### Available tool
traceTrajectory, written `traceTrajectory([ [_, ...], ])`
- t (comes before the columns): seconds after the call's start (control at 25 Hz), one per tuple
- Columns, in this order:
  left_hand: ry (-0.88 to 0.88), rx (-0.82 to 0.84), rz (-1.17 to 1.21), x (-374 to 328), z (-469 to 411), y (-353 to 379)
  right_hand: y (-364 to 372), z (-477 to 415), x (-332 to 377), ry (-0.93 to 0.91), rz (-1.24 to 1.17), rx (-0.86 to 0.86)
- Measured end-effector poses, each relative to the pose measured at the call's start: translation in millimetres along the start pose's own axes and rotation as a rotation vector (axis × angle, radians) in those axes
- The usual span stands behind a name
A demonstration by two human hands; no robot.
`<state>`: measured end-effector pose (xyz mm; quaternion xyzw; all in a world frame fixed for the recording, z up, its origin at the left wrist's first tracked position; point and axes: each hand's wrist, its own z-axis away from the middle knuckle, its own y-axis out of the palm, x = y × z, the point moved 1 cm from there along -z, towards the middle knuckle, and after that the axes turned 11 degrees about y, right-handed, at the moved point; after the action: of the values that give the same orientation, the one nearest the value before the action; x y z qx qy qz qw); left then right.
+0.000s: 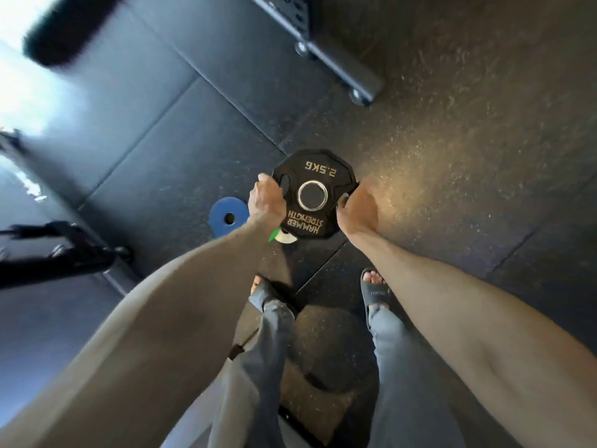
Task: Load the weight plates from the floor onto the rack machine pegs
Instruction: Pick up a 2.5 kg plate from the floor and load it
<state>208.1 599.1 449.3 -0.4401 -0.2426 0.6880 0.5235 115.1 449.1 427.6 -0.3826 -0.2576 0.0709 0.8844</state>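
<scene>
Several dark, speckled rubber tiles make up the floor (468,156) under you, their seams running diagonally. Your two bare forearms reach down from the lower corners, and between them your legs in grey trousers end in dark slides (376,294). A dark steel frame foot (342,59) of the machine lies across the floor at the top, well apart from your hands. Another black piece of equipment (64,253) sits blurred at the left edge.

The black plate (323,171) is in front of your feet, between your two hands, its face turned up toward you. It is many-sided, marked 2.5KG and HAMMER STRENGTH, with a metal-ringed centre hole. You cannot tell whether it rests on the floor or is lifted clear of it. A blue plate (226,215) lies flat on the floor just beside it on the left, partly hidden by your left wrist.

Your left hand (266,202) holds the black plate's left edge, its fingers (263,182) curled round the rim beside an oval grip slot. Your right hand (358,208) holds the right edge, its fingers (342,203) curled in under the rim with the tips hidden. A small green and white disc (284,237) peeks out from beneath the black plate's near edge.
</scene>
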Motion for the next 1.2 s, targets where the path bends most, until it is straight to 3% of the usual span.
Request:
traceTrajectory([
  [0.24,-0.409,-0.23,0.272,58.7,157.9,-135.2,-52.2,137.5,123.6,-0.484,0.206,0.134],
  [0.48,-0.713,-0.545,0.525,145.7,287.7,-215.0,-25.4,286.8,213.8,-0.927,0.28,0.276],
  [0.72,-0.964,-0.829,0.728,266.7,410.6,-250.5,59.7,459.3,260.1,-1.272,0.318,0.488],
  [0.92,-1.138,-0.957,0.858,394.0,494.8,-265.3,147.7,609.5,276.8,-1.471,0.386,0.599],
  [1.2,-1.272,-1.088,0.892,550.3,587.0,-287.0,279.0,774.6,285.8,-1.566,0.421,0.755],
])
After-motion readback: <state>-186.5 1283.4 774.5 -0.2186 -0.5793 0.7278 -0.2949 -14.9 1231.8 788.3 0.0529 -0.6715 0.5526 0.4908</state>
